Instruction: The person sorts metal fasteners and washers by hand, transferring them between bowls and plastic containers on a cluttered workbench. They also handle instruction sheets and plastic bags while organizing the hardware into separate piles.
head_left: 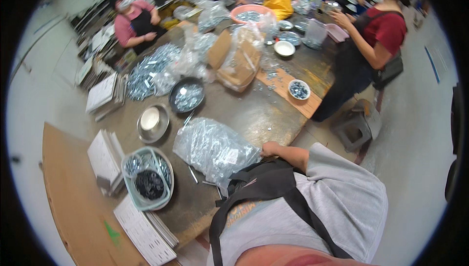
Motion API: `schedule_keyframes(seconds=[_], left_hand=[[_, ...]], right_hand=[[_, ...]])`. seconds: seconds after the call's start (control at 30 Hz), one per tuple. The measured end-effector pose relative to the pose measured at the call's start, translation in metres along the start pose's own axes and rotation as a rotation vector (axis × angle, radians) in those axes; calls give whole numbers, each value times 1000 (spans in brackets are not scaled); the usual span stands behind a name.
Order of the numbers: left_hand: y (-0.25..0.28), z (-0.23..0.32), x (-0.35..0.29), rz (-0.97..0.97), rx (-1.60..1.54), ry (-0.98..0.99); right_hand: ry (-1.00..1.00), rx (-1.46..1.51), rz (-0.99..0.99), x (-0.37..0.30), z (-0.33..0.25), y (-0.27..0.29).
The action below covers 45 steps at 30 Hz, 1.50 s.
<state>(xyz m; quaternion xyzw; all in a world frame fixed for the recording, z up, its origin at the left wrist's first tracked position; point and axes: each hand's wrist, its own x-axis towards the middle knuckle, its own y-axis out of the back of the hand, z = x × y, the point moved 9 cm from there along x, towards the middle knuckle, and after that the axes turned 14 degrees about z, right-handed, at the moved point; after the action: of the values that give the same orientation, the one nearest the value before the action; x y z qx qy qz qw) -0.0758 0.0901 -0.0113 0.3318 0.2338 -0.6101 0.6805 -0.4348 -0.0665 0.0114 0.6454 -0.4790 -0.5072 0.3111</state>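
My right hand point(268, 149) is at the table's near edge with its fingers curled closed on the corner of a large clear plastic bag point(215, 148). The bag lies crumpled and flattish in front of my apron, with a small white label on it. What is inside, if anything, I cannot make out. My left hand does not show. Beside the bag lies a thin metal rod point(193, 174). Beyond it stands a dark pan point(172, 101) of small shiny metal parts.
To the left are a steel bowl point(163, 128) holding a white bowl, a pale green basket point(128, 188) with black parts, and stacked papers point(141, 227). Farther off are an open carton point(234, 78), heaped metal strips point(151, 70) and a white bowl point(291, 97). Several people stand around the table.
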Motion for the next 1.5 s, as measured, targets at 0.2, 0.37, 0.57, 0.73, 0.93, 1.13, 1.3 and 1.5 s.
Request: schedule_keyframes(seconds=[0.2,0.37,0.57,0.73,0.93,1.13,1.3,1.5], left_hand=[[6,-29,-13,73,-41,32],[3,-40,-16,111,-99,70],[-8,-9,-34,89,-219,71],[-35,-8,-9,43,-506,136],[-16,-14,4,367,90,-65],[0,58,-29,467,85,-176],[21,169,-59,560,193,-293],[74,294,-158,420,-386,-446]], right_hand=[[-19,94,-119,4,7,-14],[6,70,-132,10,8,-21],[-107,248,-314,12,14,-24],[4,284,-293,26,22,-42],[-91,362,-330,28,37,-55],[-137,311,-400,6,-17,-3],[-58,590,-325,20,-100,116],[-12,986,-300,-19,-152,284]])
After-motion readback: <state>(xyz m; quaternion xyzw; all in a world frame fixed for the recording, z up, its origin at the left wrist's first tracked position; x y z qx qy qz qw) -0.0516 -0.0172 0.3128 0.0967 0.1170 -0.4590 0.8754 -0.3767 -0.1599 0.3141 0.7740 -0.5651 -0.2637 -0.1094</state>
